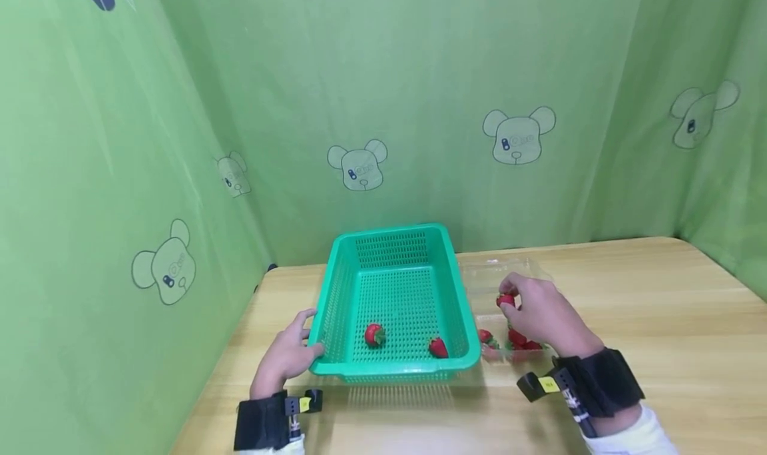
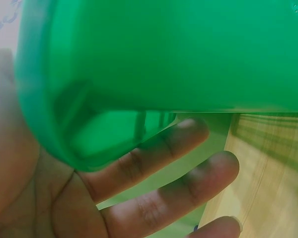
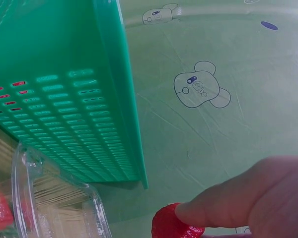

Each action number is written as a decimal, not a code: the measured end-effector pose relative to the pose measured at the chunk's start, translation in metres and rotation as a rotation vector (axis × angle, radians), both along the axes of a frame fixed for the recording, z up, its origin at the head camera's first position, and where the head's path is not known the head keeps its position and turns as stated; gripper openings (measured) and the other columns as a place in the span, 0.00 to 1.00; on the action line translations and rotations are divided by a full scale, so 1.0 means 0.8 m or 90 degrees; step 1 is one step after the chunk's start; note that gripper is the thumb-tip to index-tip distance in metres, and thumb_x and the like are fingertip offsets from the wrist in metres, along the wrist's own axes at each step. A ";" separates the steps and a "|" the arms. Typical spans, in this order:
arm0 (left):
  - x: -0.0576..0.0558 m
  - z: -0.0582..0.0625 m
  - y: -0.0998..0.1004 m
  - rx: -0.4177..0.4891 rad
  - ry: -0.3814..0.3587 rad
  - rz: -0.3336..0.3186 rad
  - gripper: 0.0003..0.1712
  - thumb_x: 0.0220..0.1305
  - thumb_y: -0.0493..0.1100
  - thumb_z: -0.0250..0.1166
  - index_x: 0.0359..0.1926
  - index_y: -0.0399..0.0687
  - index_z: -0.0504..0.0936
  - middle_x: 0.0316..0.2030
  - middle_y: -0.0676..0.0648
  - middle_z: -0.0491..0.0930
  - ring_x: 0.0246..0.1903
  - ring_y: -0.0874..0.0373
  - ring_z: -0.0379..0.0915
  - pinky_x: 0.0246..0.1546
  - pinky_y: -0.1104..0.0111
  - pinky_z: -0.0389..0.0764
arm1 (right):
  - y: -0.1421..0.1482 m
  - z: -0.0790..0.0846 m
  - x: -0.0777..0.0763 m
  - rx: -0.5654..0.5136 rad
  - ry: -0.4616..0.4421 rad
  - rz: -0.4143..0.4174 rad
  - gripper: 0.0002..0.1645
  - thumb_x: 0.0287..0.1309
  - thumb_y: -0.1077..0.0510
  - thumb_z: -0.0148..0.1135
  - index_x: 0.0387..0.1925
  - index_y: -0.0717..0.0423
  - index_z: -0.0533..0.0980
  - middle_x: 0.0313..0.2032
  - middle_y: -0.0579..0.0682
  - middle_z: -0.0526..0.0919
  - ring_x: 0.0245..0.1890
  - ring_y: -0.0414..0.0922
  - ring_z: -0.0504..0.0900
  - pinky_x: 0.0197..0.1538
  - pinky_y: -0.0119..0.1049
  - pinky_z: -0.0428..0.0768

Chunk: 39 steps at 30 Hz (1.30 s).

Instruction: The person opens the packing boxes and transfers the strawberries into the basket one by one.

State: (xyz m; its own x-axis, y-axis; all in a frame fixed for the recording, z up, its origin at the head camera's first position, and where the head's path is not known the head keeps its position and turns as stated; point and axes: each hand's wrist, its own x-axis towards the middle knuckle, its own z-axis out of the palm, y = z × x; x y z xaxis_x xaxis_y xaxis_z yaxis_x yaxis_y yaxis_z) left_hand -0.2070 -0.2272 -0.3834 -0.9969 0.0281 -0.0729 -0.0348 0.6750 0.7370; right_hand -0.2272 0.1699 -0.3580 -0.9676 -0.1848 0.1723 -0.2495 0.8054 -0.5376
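Note:
A green plastic basket (image 1: 395, 368) with slotted walls stands mid-table. Two strawberries lie in it, one (image 1: 374, 334) left of centre and another (image 1: 438, 348) near its front right. My left hand (image 1: 289, 354) holds the basket's near left corner; in the left wrist view the rim (image 2: 35, 74) sits against the palm, with fingers (image 2: 174, 193) stretched out below it. Between thumb and fingertips, my right hand (image 1: 548, 312) pinches a strawberry (image 3: 171, 224), above a clear plastic box (image 1: 487, 302). Several more strawberries (image 1: 520, 340) lie in that box, partly hidden by the hand.
The box's clear hinged lid (image 1: 494, 268) lies open toward the back, right beside the basket. A green curtain (image 1: 419, 142) with bear-head prints hangs behind and at both sides. Bare wood tabletop (image 1: 647, 308) extends to the right.

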 end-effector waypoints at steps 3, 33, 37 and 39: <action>-0.003 0.001 0.000 0.001 0.009 0.001 0.38 0.59 0.34 0.59 0.69 0.45 0.57 0.58 0.28 0.71 0.56 0.35 0.68 0.50 0.43 0.73 | 0.000 0.004 -0.003 0.002 0.019 -0.002 0.11 0.54 0.64 0.61 0.40 0.62 0.73 0.32 0.59 0.79 0.20 0.45 0.71 0.19 0.36 0.72; 0.014 -0.009 -0.006 0.006 -0.022 0.001 0.39 0.57 0.33 0.59 0.69 0.44 0.57 0.57 0.28 0.73 0.54 0.36 0.71 0.47 0.45 0.76 | -0.014 -0.013 0.006 0.003 0.003 0.015 0.10 0.54 0.64 0.62 0.40 0.62 0.74 0.33 0.57 0.80 0.23 0.46 0.73 0.23 0.36 0.74; 0.009 -0.006 -0.005 -0.001 -0.005 -0.007 0.38 0.57 0.34 0.59 0.69 0.44 0.57 0.57 0.28 0.73 0.54 0.36 0.70 0.48 0.44 0.75 | -0.012 -0.006 0.003 0.003 0.015 0.014 0.10 0.54 0.64 0.62 0.40 0.62 0.74 0.33 0.58 0.81 0.25 0.47 0.75 0.24 0.37 0.76; 0.003 -0.002 -0.004 -0.003 0.006 -0.009 0.38 0.57 0.35 0.59 0.69 0.45 0.57 0.57 0.29 0.73 0.54 0.36 0.70 0.49 0.43 0.74 | -0.011 0.000 0.000 0.004 0.035 0.012 0.10 0.54 0.64 0.62 0.39 0.62 0.75 0.33 0.59 0.81 0.26 0.48 0.75 0.24 0.38 0.76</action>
